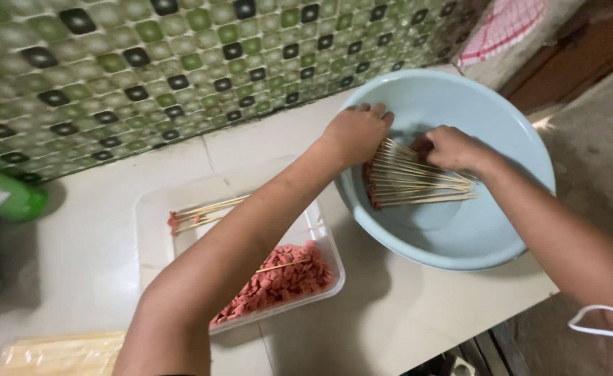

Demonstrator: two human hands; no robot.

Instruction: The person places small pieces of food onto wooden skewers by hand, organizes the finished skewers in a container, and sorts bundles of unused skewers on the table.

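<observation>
Left hand [355, 132] and right hand [451, 147] both pinching skewers [418, 182], inside the bowl [460, 244] rim.

One pale blue bowl [508, 139] sits on the tabletop [404, 313], and both hands are in it: one left hand [355, 132] and one right hand [453, 147]. Under the two grips lies one bundle of skewers [418, 182], too many and too close to count. Below the left grip stands one clear plastic tray [154, 209]. In it lie one small group of skewers [202, 212], about three, one lone skewer [282, 265] and one heap of pink meat pieces [278, 282], beyond counting. Far out from the left grip are one green can [7, 197] and one pale yellow packet [59, 354].
</observation>
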